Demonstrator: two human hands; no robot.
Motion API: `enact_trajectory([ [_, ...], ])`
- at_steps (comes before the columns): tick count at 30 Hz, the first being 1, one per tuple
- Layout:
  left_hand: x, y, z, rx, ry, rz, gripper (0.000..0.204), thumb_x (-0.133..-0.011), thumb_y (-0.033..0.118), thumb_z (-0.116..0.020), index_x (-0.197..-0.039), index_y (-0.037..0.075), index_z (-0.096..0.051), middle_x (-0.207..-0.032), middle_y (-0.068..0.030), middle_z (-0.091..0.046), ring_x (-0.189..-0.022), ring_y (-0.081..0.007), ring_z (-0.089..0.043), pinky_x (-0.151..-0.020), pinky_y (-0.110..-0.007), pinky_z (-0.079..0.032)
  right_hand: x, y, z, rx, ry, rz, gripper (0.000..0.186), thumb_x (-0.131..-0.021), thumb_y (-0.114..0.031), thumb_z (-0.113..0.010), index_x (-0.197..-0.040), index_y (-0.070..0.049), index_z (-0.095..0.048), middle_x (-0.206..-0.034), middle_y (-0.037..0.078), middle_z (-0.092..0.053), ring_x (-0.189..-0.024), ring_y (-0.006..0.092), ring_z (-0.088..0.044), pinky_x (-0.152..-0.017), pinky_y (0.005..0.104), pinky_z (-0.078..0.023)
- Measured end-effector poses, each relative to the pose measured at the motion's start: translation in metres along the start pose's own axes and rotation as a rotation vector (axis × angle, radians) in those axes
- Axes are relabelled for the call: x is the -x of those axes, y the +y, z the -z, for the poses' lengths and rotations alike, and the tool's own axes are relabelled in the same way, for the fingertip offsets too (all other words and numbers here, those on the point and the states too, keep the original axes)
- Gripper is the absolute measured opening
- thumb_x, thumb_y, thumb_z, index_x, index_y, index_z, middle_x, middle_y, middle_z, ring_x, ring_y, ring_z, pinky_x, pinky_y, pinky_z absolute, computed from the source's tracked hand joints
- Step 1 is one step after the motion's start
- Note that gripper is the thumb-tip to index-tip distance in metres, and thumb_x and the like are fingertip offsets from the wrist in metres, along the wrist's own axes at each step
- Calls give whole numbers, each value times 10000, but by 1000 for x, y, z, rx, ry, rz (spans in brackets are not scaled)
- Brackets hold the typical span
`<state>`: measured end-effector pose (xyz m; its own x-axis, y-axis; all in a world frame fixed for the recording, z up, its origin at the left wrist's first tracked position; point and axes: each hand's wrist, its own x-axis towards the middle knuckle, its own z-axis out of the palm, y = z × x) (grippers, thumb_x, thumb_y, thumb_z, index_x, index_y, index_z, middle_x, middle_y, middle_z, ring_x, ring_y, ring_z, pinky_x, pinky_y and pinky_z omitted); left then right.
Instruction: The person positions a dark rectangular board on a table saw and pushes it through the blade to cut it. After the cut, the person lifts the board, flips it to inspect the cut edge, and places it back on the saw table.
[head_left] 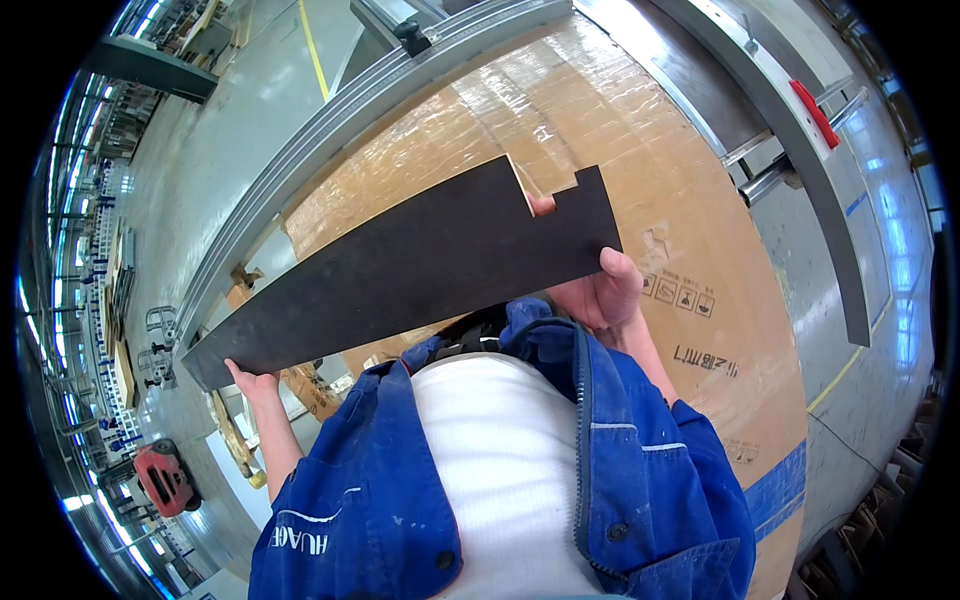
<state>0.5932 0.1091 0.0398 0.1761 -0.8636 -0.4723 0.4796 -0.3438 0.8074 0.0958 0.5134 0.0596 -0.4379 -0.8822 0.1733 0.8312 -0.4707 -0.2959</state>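
Overhead, one dark notched panel [410, 265] is held flat in both hands above one large wrapped cardboard package [690, 210]. My left hand [252, 383] pinches its lower left corner; my right hand [603, 290] grips the right end, one fingertip showing in the single notch. One long metal rail [330, 130] borders the package's upper left edge, and bare grey floor [215, 150] lies beyond.

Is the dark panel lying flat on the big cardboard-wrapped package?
No, both hands, left and right, hold the dark panel by its ends, lifted above the cardboard-wrapped package.
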Motion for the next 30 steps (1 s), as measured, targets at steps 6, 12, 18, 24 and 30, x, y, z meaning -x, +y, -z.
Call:
enact_trajectory([
  [6,-6,-9,-1,-20,8,1,784,-1069,740,-439,-1622,187,-499,-1659,-99,-526,-1527,-397,-468,-1248,-663,-363,1,2,0,55,-44,48,724,-931,-346,-751,-1540,-25,-528,-1572,158,-534,-1551,355,-427,-1301,590,-312],
  [12,-18,-38,20,81,-341,-146,1173,-793,1005,-522,-1631,186,-482,-1655,-90,-519,-1528,-386,-459,-1276,-661,-335,-19,23,36,-233,-123,303,759,-1049,-671,-595,-1481,-47,-609,-1562,125,-555,-1469,311,-536,-1257,519,-408],
  [18,-24,-35,30,450,-766,100,569,-747,607,-814,-1009,129,-650,-1087,-38,-687,-1047,-244,-640,-1026,-442,-510,-49,23,17,-486,170,265,698,-964,-803,-614,-990,-107,-675,-982,4,-661,-915,185,-615,-901,356,-526],
  [24,0,-62,-7,929,-955,346,270,-918,72,-604,-663,155,-569,-723,24,-651,-740,-142,-648,-769,-278,-547,-71,18,24,-501,80,269,517,-1053,-571,-565,-791,-127,-604,-812,-10,-607,-731,165,-551,-787,318,-476],
  [30,4,-51,2,914,-991,325,269,-917,75,-603,-663,155,-567,-721,24,-647,-739,-142,-645,-768,-279,-545,-92,20,43,-489,-96,244,519,-1039,-518,-446,-713,-139,-587,-747,6,-620,-660,174,-574,-731,329,-468],
])
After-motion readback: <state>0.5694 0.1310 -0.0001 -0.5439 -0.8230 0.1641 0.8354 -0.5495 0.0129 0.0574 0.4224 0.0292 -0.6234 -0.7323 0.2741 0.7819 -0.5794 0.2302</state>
